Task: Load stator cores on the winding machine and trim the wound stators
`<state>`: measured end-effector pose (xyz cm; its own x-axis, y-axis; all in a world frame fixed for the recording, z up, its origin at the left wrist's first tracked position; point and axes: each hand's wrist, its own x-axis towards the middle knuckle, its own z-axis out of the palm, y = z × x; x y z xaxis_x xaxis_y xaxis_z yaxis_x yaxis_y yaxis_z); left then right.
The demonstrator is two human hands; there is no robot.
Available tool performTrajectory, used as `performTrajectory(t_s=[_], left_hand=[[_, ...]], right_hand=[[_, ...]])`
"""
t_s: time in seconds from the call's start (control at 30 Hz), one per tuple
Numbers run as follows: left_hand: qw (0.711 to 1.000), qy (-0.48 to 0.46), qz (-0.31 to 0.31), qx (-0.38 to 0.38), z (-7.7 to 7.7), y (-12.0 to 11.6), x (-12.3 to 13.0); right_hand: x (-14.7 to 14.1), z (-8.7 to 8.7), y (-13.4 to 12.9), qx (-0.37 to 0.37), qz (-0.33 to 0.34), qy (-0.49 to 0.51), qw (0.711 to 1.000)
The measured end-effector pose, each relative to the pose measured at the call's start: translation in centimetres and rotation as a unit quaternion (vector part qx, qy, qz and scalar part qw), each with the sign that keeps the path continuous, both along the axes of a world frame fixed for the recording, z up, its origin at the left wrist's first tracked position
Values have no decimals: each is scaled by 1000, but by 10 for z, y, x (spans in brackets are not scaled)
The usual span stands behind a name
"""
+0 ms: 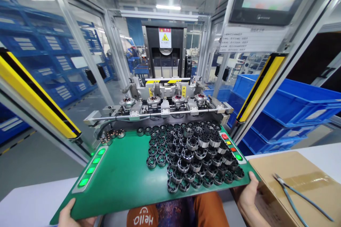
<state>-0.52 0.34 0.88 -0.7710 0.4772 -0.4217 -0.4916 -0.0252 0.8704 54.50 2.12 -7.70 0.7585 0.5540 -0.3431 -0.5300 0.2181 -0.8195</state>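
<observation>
My left hand (71, 217) grips the near left corner of a green worktop (119, 177), thumb on top and fingers underneath. At the near right corner my right hand (248, 195) holds the same edge, its thumb upright against the rim and the other fingers mostly hidden. Many dark ring-shaped motor stator cores (195, 165) cover the right half of the worktop, some stacked on others. A few copper-wound stators (113, 135) sit at its far left corner. Neither hand touches a ring.
Behind the worktop stands a machine with several round fixtures (153, 102) in a row. Lit green buttons (90, 170) line the left edge; a button strip (231, 146) is on the right. Cutting pliers (285, 186) lie on a cardboard box (301, 170). Blue bins (298, 99) stand at right.
</observation>
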Motion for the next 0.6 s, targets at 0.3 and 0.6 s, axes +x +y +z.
performTrajectory(t_s=[0.3,0.6], left_hand=[[1000,-6,7,0,8,-2,6],[1000,-7,3,-4,11,-2,6]], right_hand=[[0,1,1,-1,3,1,1000],[-4,3,1,0,1,9,1000]])
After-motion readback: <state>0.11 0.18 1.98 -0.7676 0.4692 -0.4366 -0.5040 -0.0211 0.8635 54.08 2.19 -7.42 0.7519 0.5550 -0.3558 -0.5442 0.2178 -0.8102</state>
